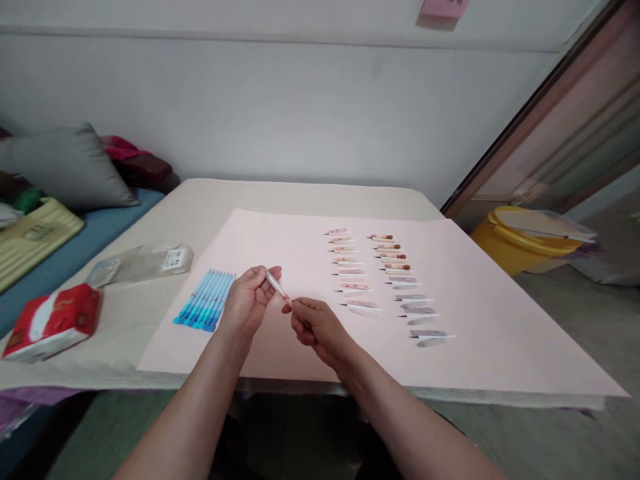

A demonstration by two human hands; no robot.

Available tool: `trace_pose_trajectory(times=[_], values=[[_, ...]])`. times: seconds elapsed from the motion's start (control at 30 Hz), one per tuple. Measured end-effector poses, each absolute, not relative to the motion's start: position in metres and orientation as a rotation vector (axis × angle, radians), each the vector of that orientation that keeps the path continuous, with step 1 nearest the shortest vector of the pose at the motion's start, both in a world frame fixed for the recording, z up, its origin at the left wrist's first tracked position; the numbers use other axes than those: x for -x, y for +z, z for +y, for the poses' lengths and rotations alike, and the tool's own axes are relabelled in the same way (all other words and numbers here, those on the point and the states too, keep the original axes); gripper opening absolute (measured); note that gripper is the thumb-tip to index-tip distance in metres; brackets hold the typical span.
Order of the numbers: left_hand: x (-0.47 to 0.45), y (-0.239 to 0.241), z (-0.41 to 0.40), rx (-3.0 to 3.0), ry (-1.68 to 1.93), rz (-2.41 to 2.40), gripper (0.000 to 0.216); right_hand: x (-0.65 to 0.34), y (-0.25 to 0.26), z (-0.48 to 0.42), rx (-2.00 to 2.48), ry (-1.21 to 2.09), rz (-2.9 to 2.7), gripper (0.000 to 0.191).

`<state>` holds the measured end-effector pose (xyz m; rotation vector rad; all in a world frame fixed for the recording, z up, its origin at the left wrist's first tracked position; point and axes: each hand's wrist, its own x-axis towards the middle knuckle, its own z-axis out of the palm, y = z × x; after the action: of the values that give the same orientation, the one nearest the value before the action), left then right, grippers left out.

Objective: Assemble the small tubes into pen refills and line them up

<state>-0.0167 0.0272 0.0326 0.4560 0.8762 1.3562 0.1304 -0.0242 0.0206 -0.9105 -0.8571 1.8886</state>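
My left hand (pixel 250 298) pinches the upper end of a slim clear pen barrel (pixel 276 285), and my right hand (pixel 314 325) pinches its lower end near a reddish tip. Both hands hover over the near part of a pale pink sheet (pixel 480 300) on the table. A tight row of blue pen refills (pixel 207 299) lies just left of my left hand. Two columns of pens with their caps off (pixel 385 280) lie in the middle of the sheet, beyond my right hand.
A clear plastic bag with a white label (pixel 143 262) lies on the beige table (pixel 210 200). A red and white tissue pack (pixel 53 321) sits at the table's left edge. A grey cushion (pixel 67 167) is at the left and a yellow bucket (pixel 520 243) at the right.
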Motion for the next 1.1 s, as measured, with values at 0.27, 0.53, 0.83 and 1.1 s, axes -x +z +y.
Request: trace_pose_trajectory(times=[0.27, 0.53, 0.83, 1.1], values=[[0.013, 0.03, 0.027, -0.428, 1.382, 0.888, 0.005, -0.131, 0.016, -0.022, 0.858, 1.98, -0.807, 0.027], [0.011, 0.034, 0.027, -0.369, 1.383, 0.959, 0.022, -0.126, 0.013, -0.026, 1.432, 0.872, -1.69, 0.022], [0.012, 0.031, 0.025, -0.393, 1.374, 0.96, 0.011, -0.127, 0.012, -0.029, 1.366, 0.957, -1.688, 0.024], [0.014, 0.029, 0.025, -0.413, 1.376, 0.945, 0.011, -0.127, 0.019, -0.026, 1.105, 1.681, -1.089, 0.026]])
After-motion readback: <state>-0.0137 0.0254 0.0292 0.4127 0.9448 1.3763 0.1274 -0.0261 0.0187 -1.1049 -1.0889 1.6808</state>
